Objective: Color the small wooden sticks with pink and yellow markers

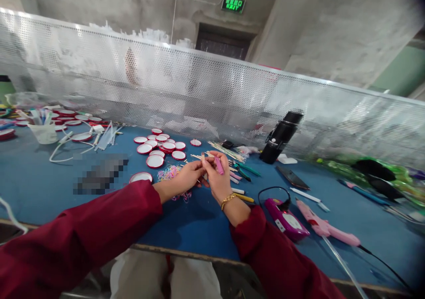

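Right hand grips a short pink plastic stick; left hand pinches thin pale wooden sticks, near red-rimmed round white lids

Even light, glare on the perforated screen beyond the left hand, a pixelated patch beside it, edges bent and blurred.

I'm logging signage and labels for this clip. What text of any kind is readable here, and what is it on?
"EXIT": on the green lit sign above the doorway; the characters in its upper line are too blurred to read.
Purple device and black cylinder: any marks are too small to read.
Pink pen in the right hand: no lettering visible.
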`<state>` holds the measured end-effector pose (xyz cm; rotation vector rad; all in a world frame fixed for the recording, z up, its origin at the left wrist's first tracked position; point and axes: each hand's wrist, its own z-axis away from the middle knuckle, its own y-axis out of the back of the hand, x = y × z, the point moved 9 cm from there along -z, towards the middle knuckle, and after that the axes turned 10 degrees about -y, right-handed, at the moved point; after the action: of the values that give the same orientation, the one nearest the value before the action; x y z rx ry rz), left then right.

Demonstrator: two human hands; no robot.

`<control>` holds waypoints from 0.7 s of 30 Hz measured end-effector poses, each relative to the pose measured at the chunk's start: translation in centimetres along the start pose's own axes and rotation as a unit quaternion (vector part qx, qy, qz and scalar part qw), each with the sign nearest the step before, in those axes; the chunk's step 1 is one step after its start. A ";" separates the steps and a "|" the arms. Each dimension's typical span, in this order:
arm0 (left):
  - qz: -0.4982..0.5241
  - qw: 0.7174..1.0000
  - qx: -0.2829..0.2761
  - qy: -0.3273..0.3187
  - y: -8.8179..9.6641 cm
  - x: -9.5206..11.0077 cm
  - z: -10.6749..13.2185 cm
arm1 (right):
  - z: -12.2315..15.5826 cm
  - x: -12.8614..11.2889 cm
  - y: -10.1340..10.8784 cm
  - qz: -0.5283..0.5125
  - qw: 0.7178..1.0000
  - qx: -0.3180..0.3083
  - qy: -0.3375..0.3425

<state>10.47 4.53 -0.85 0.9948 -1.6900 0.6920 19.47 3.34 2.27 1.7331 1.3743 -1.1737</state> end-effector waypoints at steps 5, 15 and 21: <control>-0.027 0.999 0.026 -0.001 0.9 -0.3 -0.2 | -0.3 0.3 0.0 -0.009 1.000 -0.002 -0.014; 0.009 0.999 0.044 -0.026 1.3 -0.6 -0.1 | -0.6 -1.3 1.8 -0.017 0.998 0.047 0.028; 0.003 0.999 0.027 -0.029 0.5 -0.1 0.5 | 0.0 -1.8 0.9 0.000 0.999 0.024 0.034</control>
<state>9.87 4.40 -1.11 1.0563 -1.7328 0.7222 20.25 2.37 3.85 1.8205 1.3968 -1.1666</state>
